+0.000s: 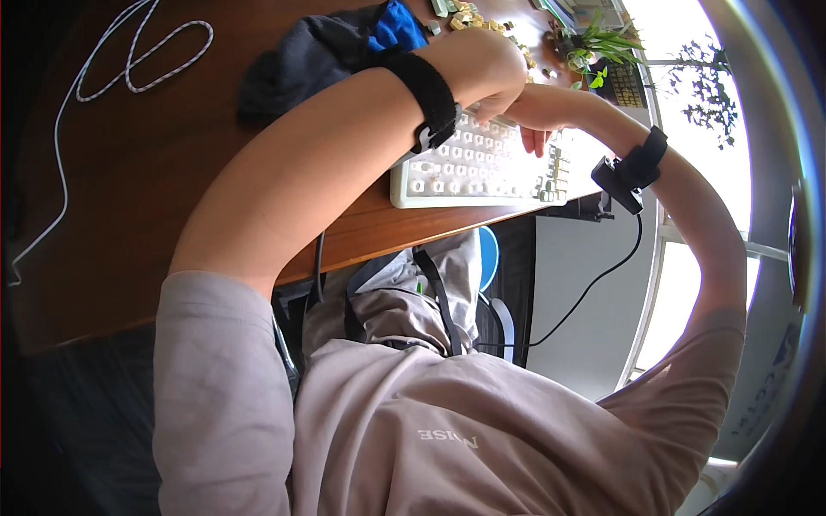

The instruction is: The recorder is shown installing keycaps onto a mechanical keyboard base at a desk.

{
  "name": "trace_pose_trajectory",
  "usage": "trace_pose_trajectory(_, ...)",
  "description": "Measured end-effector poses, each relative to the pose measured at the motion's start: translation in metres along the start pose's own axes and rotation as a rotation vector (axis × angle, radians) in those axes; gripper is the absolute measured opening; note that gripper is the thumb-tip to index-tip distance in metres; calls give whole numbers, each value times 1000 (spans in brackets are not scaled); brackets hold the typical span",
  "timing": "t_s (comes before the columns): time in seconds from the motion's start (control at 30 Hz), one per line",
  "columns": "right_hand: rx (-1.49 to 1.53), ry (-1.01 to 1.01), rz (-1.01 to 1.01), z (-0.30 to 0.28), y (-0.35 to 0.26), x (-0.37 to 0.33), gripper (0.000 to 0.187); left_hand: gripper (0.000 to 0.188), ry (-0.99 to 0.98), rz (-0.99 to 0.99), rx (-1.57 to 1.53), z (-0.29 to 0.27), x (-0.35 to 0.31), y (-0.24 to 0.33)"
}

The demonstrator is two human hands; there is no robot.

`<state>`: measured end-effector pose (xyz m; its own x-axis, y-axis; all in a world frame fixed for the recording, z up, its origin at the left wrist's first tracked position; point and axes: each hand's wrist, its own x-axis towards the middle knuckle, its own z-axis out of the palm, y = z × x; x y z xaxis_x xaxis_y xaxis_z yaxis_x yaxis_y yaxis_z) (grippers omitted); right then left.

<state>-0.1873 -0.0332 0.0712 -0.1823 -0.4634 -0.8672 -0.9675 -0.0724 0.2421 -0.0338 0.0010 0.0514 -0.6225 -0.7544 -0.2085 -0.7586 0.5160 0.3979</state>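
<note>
We see both hands brought together over a white keyboard (456, 159), which lies on the brown worktop (172, 163) near its front edge. Across much of the board the key switches stand bare, while keycaps seem to be seated toward its right end.

The left hand (492, 73) bends sharply at the wrist, its back toward us, with a finger or thumb pointing down at the keys. We cannot tell how wide its grip is or whether it holds anything, since the palm and most fingers are hidden behind the hand itself.

The right hand (546, 112) reaches in from the other side, its fingers hanging over the board, slightly bent. Its grip is partly covered by the left hand, so we cannot tell whether it is closed around something, nor whether the fingertips touch the switches.

Beyond the hands we make out a heap of loose keycaps (469, 17), cut off by the upper edge. The left forearm hides the board's upper left corner, and glare washes out its right part.
</note>
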Motion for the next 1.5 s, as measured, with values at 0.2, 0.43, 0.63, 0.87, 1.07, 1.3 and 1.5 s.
trace_pose_trajectory(0.2,166,61,-144,2,22,0,30,45,-34,2,11,0,7,-3)
trace_pose_trajectory(0.43,436,158,-349,17,39,1,44,41,-86,-45,-76,1,13,-10)
trace_pose_trajectory(0.63,520,456,-506,48,54,-3,40,51,-173,-95,-59,-1,17,-11)
trace_pose_trajectory(0.87,321,797,-620,70,60,5,26,41,-131,-69,-34,-2,12,-12)
trace_pose_trajectory(1.07,375,868,-711,56,72,21,21,44,-135,-66,-37,-3,11,-15)
trace_pose_trajectory(1.3,836,783,-636,13,80,65,27,50,-174,-67,-56,-8,7,-13)
trace_pose_trajectory(1.5,651,714,-617,13,79,38,20,51,-165,-63,-79,-8,7,-15)
